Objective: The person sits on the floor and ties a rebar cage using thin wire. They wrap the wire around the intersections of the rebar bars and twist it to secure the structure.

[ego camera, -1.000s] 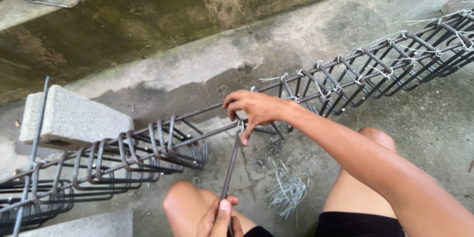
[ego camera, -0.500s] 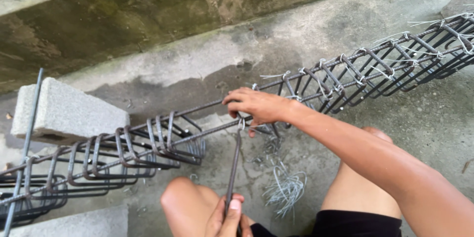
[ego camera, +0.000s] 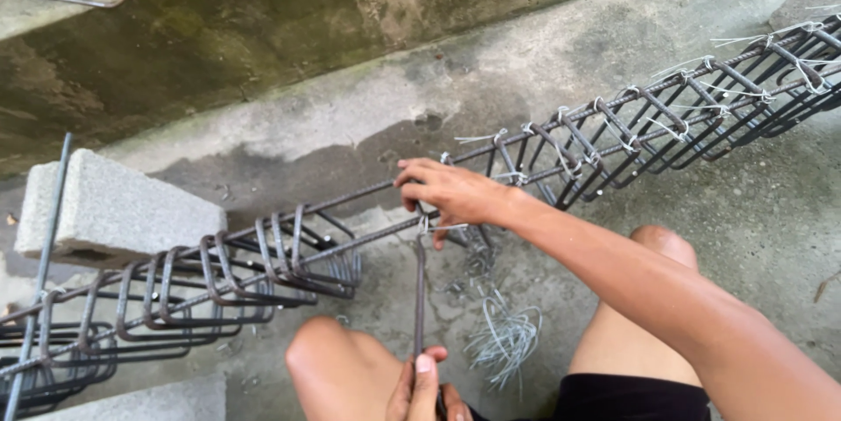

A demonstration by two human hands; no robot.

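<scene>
Beside a concrete block (ego camera: 105, 211), right hand (ego camera: 451, 193) fingers grasp the rebar cage (ego camera: 561, 154); left hand (ego camera: 425, 386) clenches a hook tool (ego camera: 419, 298).

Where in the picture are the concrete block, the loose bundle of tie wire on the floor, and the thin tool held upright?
concrete block (ego camera: 114, 211): head view, top face.
tie wire bundle (ego camera: 506, 342): head view, middle of the strands.
thin tool (ego camera: 419, 298): head view, mid-shaft.

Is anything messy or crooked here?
Yes. The stirrups left of the right hand are bunched and leaning, unlike the evenly tied ones on the right. Loose wire pieces lie scattered on the concrete floor.
</scene>
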